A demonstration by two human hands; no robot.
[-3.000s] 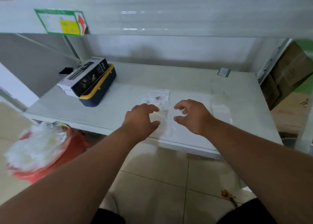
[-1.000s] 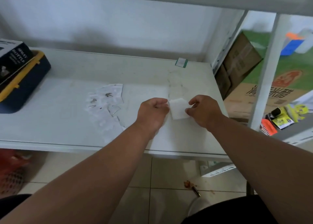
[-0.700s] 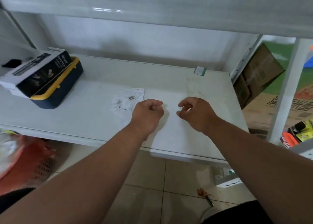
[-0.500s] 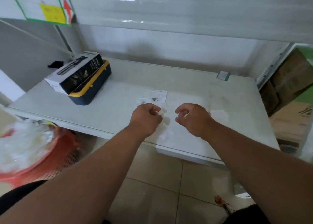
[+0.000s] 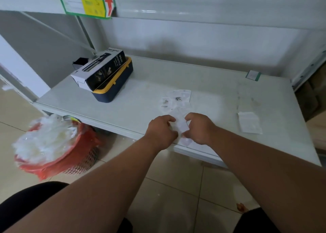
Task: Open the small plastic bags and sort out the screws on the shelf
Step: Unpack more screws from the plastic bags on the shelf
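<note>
Near the front edge of the white shelf [image 5: 141,95], my left hand [image 5: 161,129] and my right hand [image 5: 199,128] pinch a small clear plastic bag [image 5: 181,124] from either side. Just beyond them lies a cluster of small plastic bags [image 5: 182,96] with a few loose metal screws [image 5: 178,98] on and beside them. Another flat plastic bag [image 5: 249,121] lies alone on the shelf to the right. What the held bag contains is hidden by my fingers.
A black-and-white spray bottle carton [image 5: 100,68] rests on a navy and yellow box [image 5: 114,86] at the shelf's left rear. A red basket [image 5: 58,151] full of clear plastic stands on the tiled floor at left. Cardboard boxes [image 5: 314,95] sit at far right.
One second ago both hands held a flat bag at the shelf's right side. It now lies there alone, and both hands have closed on another bag by the cluster.
</note>
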